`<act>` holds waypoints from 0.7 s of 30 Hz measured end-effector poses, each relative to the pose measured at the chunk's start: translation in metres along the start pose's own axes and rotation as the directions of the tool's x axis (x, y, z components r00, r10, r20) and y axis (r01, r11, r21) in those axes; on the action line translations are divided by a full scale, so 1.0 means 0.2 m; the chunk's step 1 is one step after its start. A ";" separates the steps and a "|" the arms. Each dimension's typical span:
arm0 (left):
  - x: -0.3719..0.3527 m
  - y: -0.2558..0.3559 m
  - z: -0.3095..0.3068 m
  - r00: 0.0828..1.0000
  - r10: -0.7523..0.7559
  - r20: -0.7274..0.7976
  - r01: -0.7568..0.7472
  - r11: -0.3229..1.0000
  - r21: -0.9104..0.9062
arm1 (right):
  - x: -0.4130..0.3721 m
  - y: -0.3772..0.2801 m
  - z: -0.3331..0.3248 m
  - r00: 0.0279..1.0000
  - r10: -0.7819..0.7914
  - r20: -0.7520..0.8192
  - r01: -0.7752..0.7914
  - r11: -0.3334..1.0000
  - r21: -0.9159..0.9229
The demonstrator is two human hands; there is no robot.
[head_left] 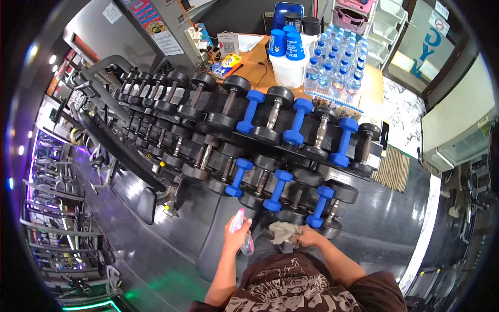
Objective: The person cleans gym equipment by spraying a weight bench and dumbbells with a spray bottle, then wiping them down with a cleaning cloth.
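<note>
My left hand (236,235) is wrapped around a clear spray bottle (247,244) with a pink and white spray head, held upright in front of my body. A greyish-beige cloth (284,232) hangs bunched from my right hand (310,237), whose fingers are closed on its edge. Just beyond both hands stands a two-tier rack of dumbbells. Nearest on the lower tier are a blue dumbbell (319,206) close to my right hand, another blue dumbbell (278,190), and black dumbbells with metal handles (334,208). On the upper tier, blue dumbbells (297,121) alternate with black ones (273,115).
Behind the rack, a wooden desk (254,77) bears several water bottles (340,65), a white bucket (291,71) with blue cups, and a yellow packet (227,65). A padded bench (214,244) is by my left side. Gym machines (57,218) line the left; a striped mat (391,170) lies right.
</note>
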State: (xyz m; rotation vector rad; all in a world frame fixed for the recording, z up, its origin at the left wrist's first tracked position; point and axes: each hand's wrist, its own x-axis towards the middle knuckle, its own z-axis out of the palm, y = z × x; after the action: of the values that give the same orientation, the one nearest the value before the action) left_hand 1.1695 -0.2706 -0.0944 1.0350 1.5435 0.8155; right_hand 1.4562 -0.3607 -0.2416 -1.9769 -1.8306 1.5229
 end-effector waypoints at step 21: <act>0.92 0.14 -0.13 0.950 -0.018 0.313 -0.036 0.985 0.166 | 0.42 -0.81 -0.56 0.818 -0.093 -0.568 0.190 0.975 0.113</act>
State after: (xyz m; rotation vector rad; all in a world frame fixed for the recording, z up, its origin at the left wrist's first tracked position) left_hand 1.1364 -0.0903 -0.1354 1.2329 1.3506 0.5005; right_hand 1.3949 -0.1849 -0.1355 -1.8848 -1.5029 0.8759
